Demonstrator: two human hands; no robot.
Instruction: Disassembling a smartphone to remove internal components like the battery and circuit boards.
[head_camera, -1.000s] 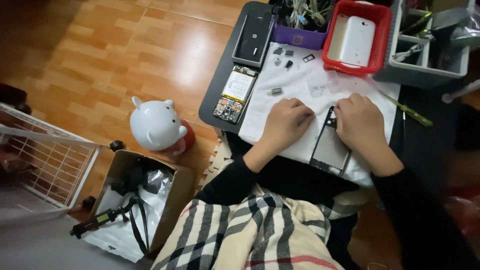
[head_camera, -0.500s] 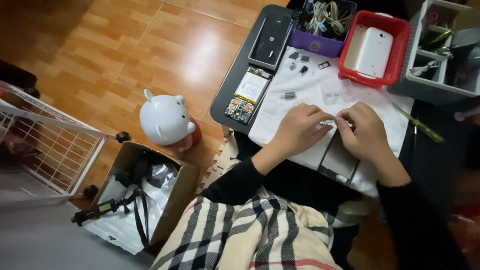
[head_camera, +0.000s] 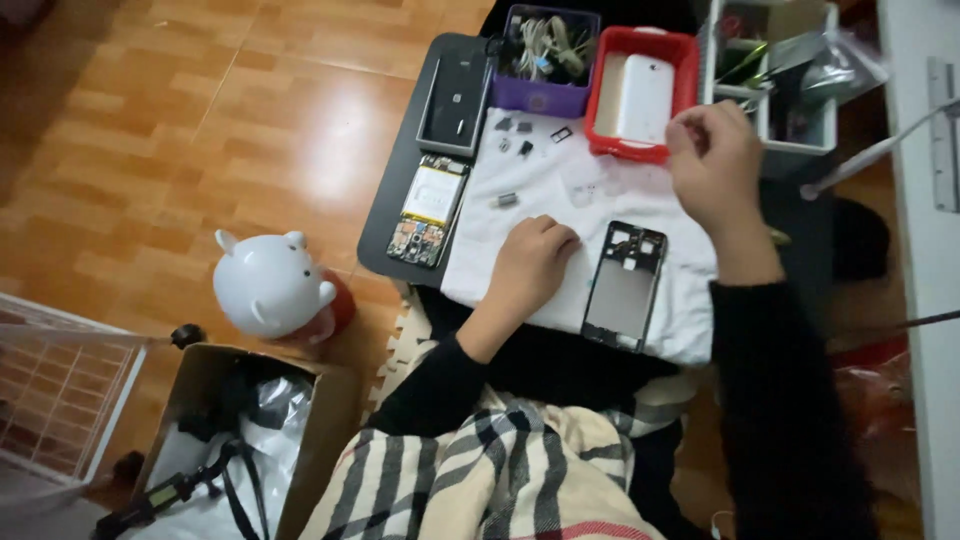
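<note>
A grey phone frame (head_camera: 624, 287) lies on a white cloth (head_camera: 545, 200) spread over a dark low table. My left hand (head_camera: 532, 264) rests curled on the cloth just left of the frame, holding nothing I can see. My right hand (head_camera: 712, 165) is raised above the cloth near the red tray (head_camera: 601, 85), fingers pinched together; whether something small sits between them is not visible. An opened phone body (head_camera: 428, 210) with its board and battery showing lies at the table's left edge. Several small parts (head_camera: 520, 135) are scattered at the cloth's far side.
The red tray holds a white back cover (head_camera: 645, 97). A purple box (head_camera: 549, 45) of cables, a dark phone-shaped tray (head_camera: 456, 95) and a grey organiser (head_camera: 780, 70) line the far side. On the wooden floor stand a white pig-shaped figure (head_camera: 270, 285), a cardboard box (head_camera: 240, 440) and a wire rack (head_camera: 55, 400).
My right hand has lifted off the phone frame and moved up toward the red tray. My left hand has slid left off the frame, which now lies uncovered.
</note>
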